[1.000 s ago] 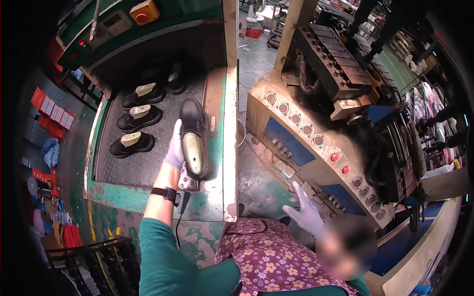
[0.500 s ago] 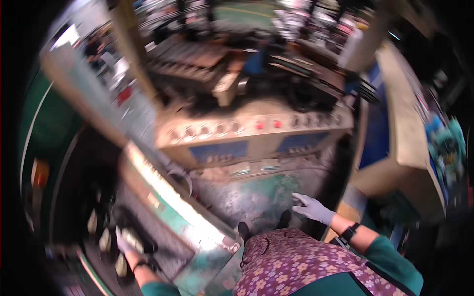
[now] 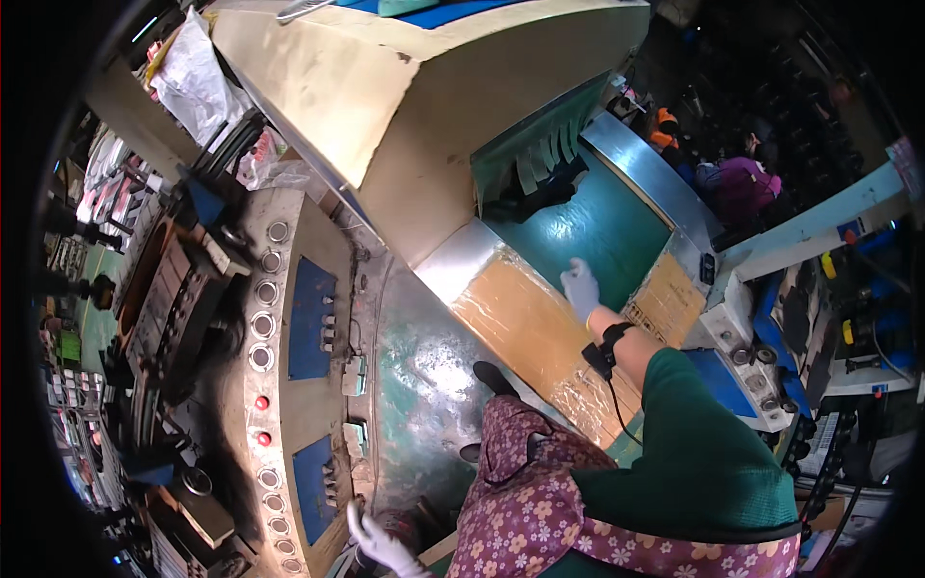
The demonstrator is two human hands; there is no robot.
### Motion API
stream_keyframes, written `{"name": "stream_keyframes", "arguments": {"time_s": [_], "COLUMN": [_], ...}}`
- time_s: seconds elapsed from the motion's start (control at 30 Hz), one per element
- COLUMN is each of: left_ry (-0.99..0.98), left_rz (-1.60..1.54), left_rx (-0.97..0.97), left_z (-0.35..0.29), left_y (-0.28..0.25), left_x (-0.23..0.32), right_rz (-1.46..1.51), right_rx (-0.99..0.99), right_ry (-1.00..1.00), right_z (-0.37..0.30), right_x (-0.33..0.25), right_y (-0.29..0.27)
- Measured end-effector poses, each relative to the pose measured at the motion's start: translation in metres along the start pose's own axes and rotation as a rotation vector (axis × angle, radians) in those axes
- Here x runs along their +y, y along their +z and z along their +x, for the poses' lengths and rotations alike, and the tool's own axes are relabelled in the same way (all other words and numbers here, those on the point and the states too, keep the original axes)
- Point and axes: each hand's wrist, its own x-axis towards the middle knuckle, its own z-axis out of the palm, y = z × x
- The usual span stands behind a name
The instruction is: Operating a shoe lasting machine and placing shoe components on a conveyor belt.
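Leftmost, tan machine point(image 3: 313, 409) with round dials point(image 3: 260, 357) and red buttons point(image 3: 262, 403), well left of the right-hand grip. Left hand point(image 3: 381, 546), gloved, low by that machine's foot: fingers loosely apart, nothing seen in it; can't tell if it touches anything. Floor point(image 3: 424, 366) between the two hands. Cardboard point(image 3: 511, 303) under clear plastic, just left of the right hand and running on below its wrist.

Right hand point(image 3: 581, 289), gloved, at the near edge of a green belt point(image 3: 607, 212): fingers half curled, no object visible; contact with the belt unclear. Black thing point(image 3: 544, 196), probably a shoe, lies on the belt beyond and a bit left of the fingers, apart from them, partly under hanging strips point(image 3: 549, 159). Metal rail point(image 3: 641, 169) beyond the grip, to its right. Wrist strap point(image 3: 598, 360) behind the hand, cable point(image 3: 618, 409) hanging off it. Pale box point(image 3: 732, 332) with knobs, right of the forearm.

Risks, my guess: loose cable could snag on the plastic edge if the arm stretches; strips could hide the black thing, so a clumsy grab might tip it; a moving belt could pinch curled fingertips.
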Motion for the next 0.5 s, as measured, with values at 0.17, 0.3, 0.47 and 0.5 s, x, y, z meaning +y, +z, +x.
{"name": "stream_keyframes", "arguments": {"time_s": [0.17,0.3,0.47,0.5], "left_ry": [0.247,0.049,0.079,0.081], "left_rz": [0.246,0.120,0.299,0.285], "left_rx": [-0.506,-0.545,-0.616,-0.691], "left_z": [0.063,0.082,0.081,0.081], "left_y": [0.116,0.168,0.190,0.205], "left_x": [0.096,0.110,0.097,0.098], "right_rz": [0.684,0.719,0.214,0.235], "right_rx": [-0.268,-0.461,0.144,0.266], "right_ry": [0.408,0.525,0.736,0.703], "right_z": [0.146,0.159,0.179,0.212], "right_x": [-0.017,-0.067,-0.141,-0.114], "right_y": [0.045,0.131,0.192,0.180]}}
